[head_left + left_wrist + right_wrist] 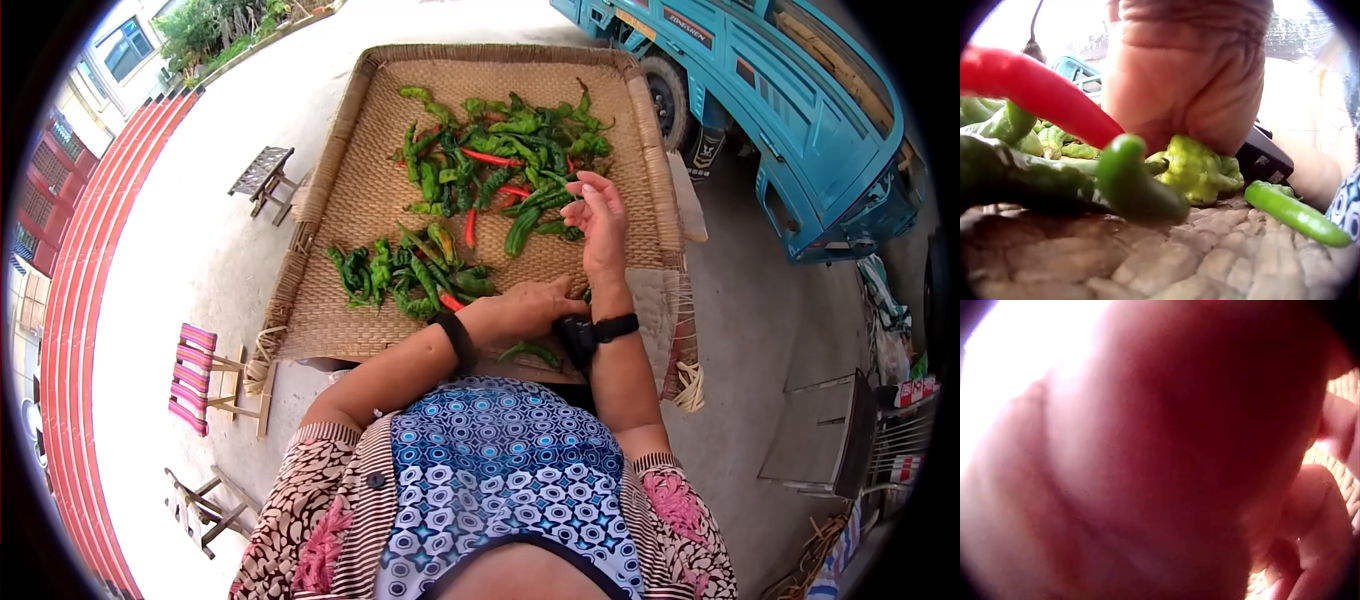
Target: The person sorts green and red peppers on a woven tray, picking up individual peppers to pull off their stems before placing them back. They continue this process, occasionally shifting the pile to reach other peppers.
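Note:
Beside the inner side of the right wrist lies my left hand (535, 305), low over the woven tray (340, 180). Its fingertips are partly hidden by the right forearm, so I cannot tell whether they hold anything. In the left wrist view its palm (1179, 75) rises behind a wrinkled pale-green pepper (1200, 169), and a red chili (1041, 87) crosses in front. My right hand (600, 225) is raised, fingers loosely bent, next to the larger heap of green and red peppers (520, 125). A black wrist device (575, 340) is strapped to the right wrist.
A smaller pepper pile (400, 270) sits at the tray's near left, and a single green pepper (533, 352) by its near edge. Folding stools (262, 180) stand to the left. A blue three-wheeled truck (780, 110) is parked at the right.

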A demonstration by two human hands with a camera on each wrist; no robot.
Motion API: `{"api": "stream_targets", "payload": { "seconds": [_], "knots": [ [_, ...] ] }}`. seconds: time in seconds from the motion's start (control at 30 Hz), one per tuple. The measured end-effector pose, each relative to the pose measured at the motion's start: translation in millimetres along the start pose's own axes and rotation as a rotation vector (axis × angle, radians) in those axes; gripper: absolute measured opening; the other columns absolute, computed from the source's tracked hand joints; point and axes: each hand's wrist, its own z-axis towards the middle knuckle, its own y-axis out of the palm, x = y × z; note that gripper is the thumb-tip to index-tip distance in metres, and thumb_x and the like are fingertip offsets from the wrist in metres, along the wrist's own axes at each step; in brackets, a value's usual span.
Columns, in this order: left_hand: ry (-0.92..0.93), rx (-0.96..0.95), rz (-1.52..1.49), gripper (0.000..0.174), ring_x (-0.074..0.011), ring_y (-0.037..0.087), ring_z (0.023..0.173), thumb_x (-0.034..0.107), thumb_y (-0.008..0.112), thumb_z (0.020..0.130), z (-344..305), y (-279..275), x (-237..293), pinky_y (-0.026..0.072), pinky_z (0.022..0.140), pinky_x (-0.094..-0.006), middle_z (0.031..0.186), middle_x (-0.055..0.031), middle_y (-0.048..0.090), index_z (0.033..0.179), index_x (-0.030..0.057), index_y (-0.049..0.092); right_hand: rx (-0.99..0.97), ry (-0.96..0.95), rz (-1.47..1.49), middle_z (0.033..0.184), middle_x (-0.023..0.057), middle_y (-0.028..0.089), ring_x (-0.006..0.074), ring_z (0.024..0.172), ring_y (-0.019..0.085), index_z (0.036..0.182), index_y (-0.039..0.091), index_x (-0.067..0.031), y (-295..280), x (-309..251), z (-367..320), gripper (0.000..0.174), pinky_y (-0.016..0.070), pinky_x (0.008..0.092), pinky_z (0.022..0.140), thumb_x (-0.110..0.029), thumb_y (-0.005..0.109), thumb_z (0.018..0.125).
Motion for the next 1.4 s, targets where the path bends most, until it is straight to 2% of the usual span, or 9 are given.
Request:
{"api": "stream_targets", "payload": {
  "seconds": [0.17,0.37,0.47,0.57,0.8,0.9,1.0,1.13,1.4],
  "knots": [
    [-0.006,0.052,-0.039,0.043,-0.0405,0.059,0.093,0.008,0.062,0.079,1.6,3.6,-1.9,0.0499,0.079,-0.0477,0.104,-0.0184,0.051,0.121,0.0133,0.053,0.026,0.001,0.006,0.101,0.0075,0.067,0.0110,0.070,0.064,0.115,0.058,-0.0050,-0.8,1.0,0.7,0.023,0.0512,0.0237,0.060,-0.017,0.054,0.095],
    [-0.372,0.206,0.050,0.029,-0.0399,0.060,0.093,0.015,0.064,0.081,-7.7,8.3,-13.1,0.0491,0.078,-0.0481,0.100,-0.0198,0.055,0.107,0.0100,0.054,0.048,-0.008,0.032,0.099,0.0078,0.067,0.0116,0.070,0.064,0.115,0.058,-0.0041,-3.0,0.0,1.8,0.023,0.0524,0.0242,0.060,-0.016,0.052,0.096],
    [-0.370,0.260,-0.036,0.027,-0.0395,0.060,0.093,0.015,0.065,0.079,-13.6,6.5,-23.7,0.0483,0.077,-0.0480,0.096,-0.0194,0.057,0.104,0.0089,0.055,0.062,-0.005,0.020,0.098,0.0075,0.067,0.0114,0.069,0.064,0.115,0.058,-0.0041,-0.9,-1.1,1.3,0.023,0.0515,0.0238,0.059,-0.016,0.053,0.096],
    [-0.279,0.426,-0.108,0.022,-0.0333,0.061,0.085,0.013,0.067,0.078,-22.5,2.5,-26.2,0.0492,0.073,-0.0428,0.087,-0.0162,0.059,0.098,0.0078,0.058,0.043,-0.011,-0.008,0.096,0.0068,0.067,0.0106,0.066,0.063,0.115,0.058,-0.0044,-1.0,-1.3,1.4,0.022,0.0486,0.0228,0.055,-0.016,0.053,0.097],
    [-0.411,0.532,-0.654,0.011,-0.0094,0.056,0.073,0.002,0.065,0.081,-33.2,-19.3,-25.2,0.0472,0.067,-0.0252,0.079,-0.0024,0.062,0.092,0.0043,0.064,-0.151,0.017,-0.230,0.088,0.0029,0.068,0.0055,0.056,0.055,0.112,0.061,-0.0060,11.2,-16.6,-9.8,0.022,0.0419,0.0219,0.048,-0.020,0.053,0.096],
    [-0.389,0.668,-0.700,0.012,-0.0171,0.062,0.075,0.005,0.066,0.080,-33.7,-12.9,-33.5,0.0497,0.069,-0.0301,0.082,-0.0077,0.066,0.092,0.0045,0.065,-0.226,0.069,-0.363,0.087,0.0021,0.068,0.0046,0.055,0.053,0.111,0.062,-0.0071,17.9,-18.7,-14.0,0.022,0.0407,0.0212,0.047,-0.021,0.052,0.097],
    [-0.273,0.584,-0.347,0.014,-0.0285,0.065,0.079,0.008,0.064,0.080,-28.9,-16.5,-33.6,0.0518,0.071,-0.0376,0.088,-0.0133,0.065,0.094,0.0055,0.064,-0.206,0.027,-0.292,0.085,0.0019,0.067,0.0046,0.057,0.054,0.110,0.063,-0.0073,15.9,-11.4,-11.7,0.022,0.0409,0.0211,0.049,-0.022,0.053,0.097],
    [-0.438,0.401,0.165,0.017,-0.0355,0.063,0.085,0.016,0.065,0.080,-15.7,-1.0,-24.8,0.0502,0.071,-0.0446,0.087,-0.0135,0.057,0.096,0.0107,0.060,-0.191,-0.013,-0.232,0.083,0.0015,0.066,0.0051,0.058,0.055,0.108,0.063,-0.0067,9.2,-4.6,-6.0,0.021,0.0407,0.0202,0.049,-0.022,0.054,0.096],
    [-0.538,0.284,0.173,0.016,-0.0352,0.064,0.084,0.016,0.060,0.085,-23.1,-11.5,-22.2,0.0495,0.070,-0.0439,0.088,-0.0151,0.062,0.099,0.0083,0.057,-0.157,-0.037,-0.254,0.082,0.0010,0.065,0.0053,0.058,0.056,0.106,0.064,-0.0075,10.0,-6.7,-7.0,0.019,0.0408,0.0198,0.051,-0.020,0.054,0.097]
  ]
}}
